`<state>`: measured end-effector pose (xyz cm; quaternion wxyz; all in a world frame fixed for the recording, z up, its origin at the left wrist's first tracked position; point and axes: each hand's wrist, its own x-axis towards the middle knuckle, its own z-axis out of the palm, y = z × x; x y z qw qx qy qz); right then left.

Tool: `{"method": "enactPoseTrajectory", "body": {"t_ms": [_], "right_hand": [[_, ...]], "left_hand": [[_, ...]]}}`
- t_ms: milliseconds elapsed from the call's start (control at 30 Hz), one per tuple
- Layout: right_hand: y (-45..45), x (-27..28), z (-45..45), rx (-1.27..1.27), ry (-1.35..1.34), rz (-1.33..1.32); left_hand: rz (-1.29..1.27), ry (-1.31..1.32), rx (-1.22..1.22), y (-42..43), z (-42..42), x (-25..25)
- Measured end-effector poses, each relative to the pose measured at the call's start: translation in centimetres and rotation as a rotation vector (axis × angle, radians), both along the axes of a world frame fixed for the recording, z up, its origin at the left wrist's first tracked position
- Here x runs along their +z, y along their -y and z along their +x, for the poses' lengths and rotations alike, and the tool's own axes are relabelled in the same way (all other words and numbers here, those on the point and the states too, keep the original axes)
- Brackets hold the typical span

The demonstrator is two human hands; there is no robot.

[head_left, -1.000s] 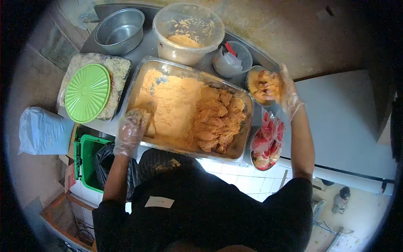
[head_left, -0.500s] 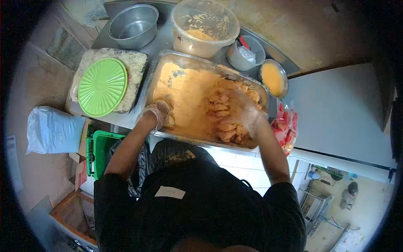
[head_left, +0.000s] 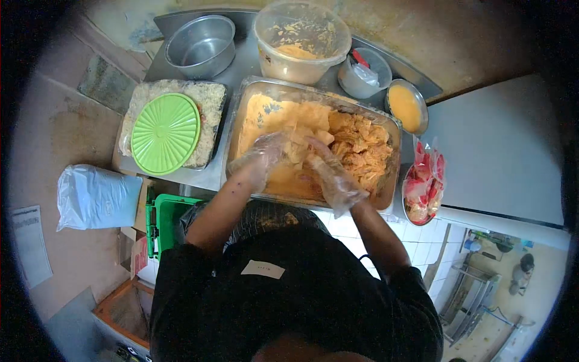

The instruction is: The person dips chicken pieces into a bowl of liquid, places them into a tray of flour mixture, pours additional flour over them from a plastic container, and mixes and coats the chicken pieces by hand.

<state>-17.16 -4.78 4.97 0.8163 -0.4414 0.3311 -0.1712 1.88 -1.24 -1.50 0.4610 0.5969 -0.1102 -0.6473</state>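
A rectangular metal tray (head_left: 240,114) holds loose orange-tan breading powder (head_left: 265,114) at its left. Raw-looking coated meat pieces (head_left: 360,145) are heaped in its right part. My left hand (head_left: 265,158), in a clear plastic glove, is over the powder, somewhat blurred, with its fingers curled around a powdery coated piece of meat (head_left: 297,146). From the other side my right hand (head_left: 329,174), also gloved, closes against that same piece, its fingers pointing up and left. Between the hands the piece is partly hidden, and its exact shape cannot be made out.
Behind the tray stand a plastic tub (head_left: 283,66), a metal pot (head_left: 202,51), a small container (head_left: 362,81) and a bowl of orange liquid (head_left: 405,108). A green lid (head_left: 166,133) lies on a crumb-filled tray (head_left: 208,96) at left. Red-and-clear bags (head_left: 424,184) sit at right.
My right hand has moved left from the meat heap to the tray's middle. My left hand has shifted right and up to meet it, and a coated piece is between them. The view has shifted slightly.
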Motion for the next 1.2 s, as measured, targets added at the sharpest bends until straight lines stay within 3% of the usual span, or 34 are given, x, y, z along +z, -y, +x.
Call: {"method": "enactPoseTrajectory", "body": {"t_ms": [67,133,200,267,333,367,400,433,500,600,667,800,900,1000,1033,1133,1200], "right_hand": [[0.1,-1.6,0.5,0.006,0.028,0.027],[0.9,-2.4,0.3,0.209,-0.167,-0.459],[1.6,-2.4,0.5,0.214,-0.274,-0.493],[2.2,-1.4,1.6,0.023,-0.281,-0.073],[3.4,-3.0,1.2,0.305,-0.560,-1.063],[4.0,-3.7,0.9,0.380,-0.602,-1.248],[4.5,-4.0,0.8,0.439,-0.641,-1.439],[5.3,-3.2,1.1,0.436,-0.604,-1.323],[6.9,-1.0,1.4,0.487,-0.605,-1.085],[9.6,3.2,0.1,0.509,-0.692,-0.726],[12.9,5.9,-2.4,0.390,-0.713,-0.536],[19.3,12.2,-5.8,0.254,-0.726,-0.709],[24.1,13.9,-8.2,0.273,-1.009,-0.943],[29.4,12.4,-11.1,0.442,-1.174,-1.035],[32.9,9.9,-13.4,0.485,-1.178,-1.057],[40.4,2.7,-18.9,0.673,-1.224,-1.132],[41.3,1.4,-19.4,0.796,-1.237,-1.158]], "left_hand": [[-0.028,-0.121,0.050,0.7,-0.8,-2.5],[-0.025,-0.172,0.068,0.9,-1.3,-4.7],[-0.013,-0.175,0.081,0.6,-1.4,-6.8],[-0.069,-0.081,0.067,-0.5,-1.0,-8.7],[-0.326,0.190,-0.004,-2.8,0.0,-10.2],[-0.498,0.375,-0.023,-4.1,0.7,-10.9],[-0.494,0.435,-0.053,-4.6,1.8,-10.6],[-0.490,0.495,-0.082,-5.0,2.8,-9.6],[-0.122,0.360,-0.109,-4.5,4.9,-7.7],[-0.399,0.403,0.079,-6.9,5.8,-8.9],[-0.423,0.703,-0.054,-7.6,5.2,-7.2],[-0.455,1.311,-0.310,-9.4,4.0,-1.9],[-0.469,1.360,-0.262,-10.3,2.7,-2.8],[-0.310,1.505,-0.444,-10.5,2.0,-2.6],[-0.186,1.290,-0.431,-9.3,1.9,-1.3],[-0.375,1.620,-0.291,-9.4,1.5,-2.4],[-0.256,1.487,-0.265,-9.3,1.0,-1.7]]}}
